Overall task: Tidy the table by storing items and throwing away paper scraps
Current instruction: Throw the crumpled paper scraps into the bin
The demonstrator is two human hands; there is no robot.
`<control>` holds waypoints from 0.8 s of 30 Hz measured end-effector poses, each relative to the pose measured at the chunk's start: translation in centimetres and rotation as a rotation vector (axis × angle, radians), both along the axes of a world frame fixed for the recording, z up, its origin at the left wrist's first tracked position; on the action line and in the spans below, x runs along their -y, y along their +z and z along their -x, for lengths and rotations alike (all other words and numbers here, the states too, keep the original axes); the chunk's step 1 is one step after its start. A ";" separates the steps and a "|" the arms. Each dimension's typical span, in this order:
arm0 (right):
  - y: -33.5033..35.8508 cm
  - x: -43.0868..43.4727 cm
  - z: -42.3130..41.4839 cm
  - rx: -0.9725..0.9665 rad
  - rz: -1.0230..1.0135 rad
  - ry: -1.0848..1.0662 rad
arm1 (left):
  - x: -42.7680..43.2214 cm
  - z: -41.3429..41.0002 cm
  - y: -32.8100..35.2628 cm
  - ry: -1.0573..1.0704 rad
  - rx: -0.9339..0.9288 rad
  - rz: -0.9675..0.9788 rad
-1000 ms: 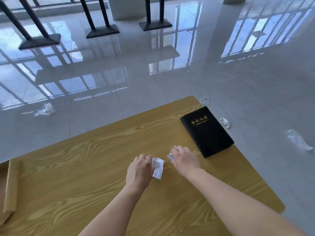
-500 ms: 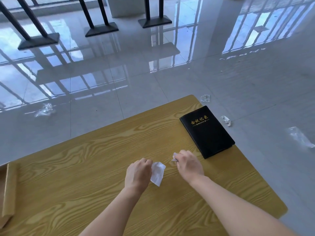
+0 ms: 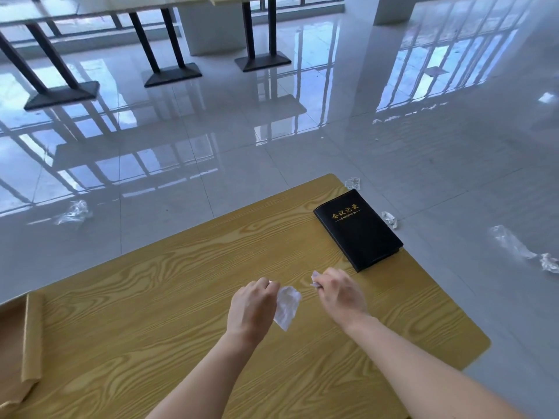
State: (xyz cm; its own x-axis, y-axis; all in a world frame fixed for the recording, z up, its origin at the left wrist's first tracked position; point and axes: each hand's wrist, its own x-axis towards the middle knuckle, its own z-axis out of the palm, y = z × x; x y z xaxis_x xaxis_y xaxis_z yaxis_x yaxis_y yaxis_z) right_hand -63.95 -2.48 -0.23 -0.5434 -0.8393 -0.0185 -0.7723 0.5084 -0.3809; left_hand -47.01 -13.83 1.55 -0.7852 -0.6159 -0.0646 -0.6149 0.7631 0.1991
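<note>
- At the far left, a brown cardboard flap point(image 3: 31, 334) stands against the side of the counter point(image 3: 136, 313). The frame cuts off the rest of it, so I cannot tell what it belongs to.
- Past the counter's far edge, on the glossy tiled floor point(image 3: 211, 140), a crumpled plastic wrapper point(image 3: 74, 211) lies by itself, well apart from the other things.
- My left hand point(image 3: 251, 306) hovers over the middle of the counter with its back up and fingers curled in. It pinches a white paper scrap point(image 3: 287, 306) by the top edge.
- The scrap hangs crumpled on the right side of that hand. I cannot tell whether its lower tip touches the wood.
- A strip of bare wood grain shows between my two hands, which are near each other but not touching.
- My right hand point(image 3: 340, 294) is also curled, clamped round a small paper bit point(image 3: 314, 279). Only a white corner pokes out to the left of my knuckles.
- Beyond that hand, a black notebook point(image 3: 358, 229) lies flat and closed near the far right corner of the counter, with gold lettering on its cover. Its near corner is close to my right hand but apart from it, and its right edge runs along the counter's edge.
- On the floor just beside the notebook's side of the counter lie two clear plastic bits, one by the corner point(image 3: 353, 183) and one further along point(image 3: 389, 219).
- Further right on the floor, a longer plastic strip point(image 3: 511, 241) stretches toward the frame edge.
</note>
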 end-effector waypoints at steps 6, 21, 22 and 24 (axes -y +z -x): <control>1.8 -2.2 -2.3 0.008 0.020 -0.101 | -1.0 -1.4 1.4 -0.071 -0.032 0.022; 5.5 -12.1 -8.4 -0.023 0.048 -0.299 | -7.5 -5.3 4.7 -0.296 -0.079 0.079; 5.6 -13.0 -8.5 -0.026 0.054 -0.313 | -8.2 -5.1 5.0 -0.307 -0.087 0.083; 5.9 -14.6 -8.6 -0.023 0.064 -0.334 | -9.7 -4.7 5.3 -0.330 -0.096 0.091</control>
State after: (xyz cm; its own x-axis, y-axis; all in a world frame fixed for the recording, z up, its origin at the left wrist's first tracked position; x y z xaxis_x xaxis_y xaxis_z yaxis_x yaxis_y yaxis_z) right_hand -55.39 12.12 5.65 -0.7880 -0.6141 0.0440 -0.5762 0.7104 -0.4041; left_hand -42.27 -4.17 6.89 -0.9426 -0.3279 0.0629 -0.3141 0.9348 0.1659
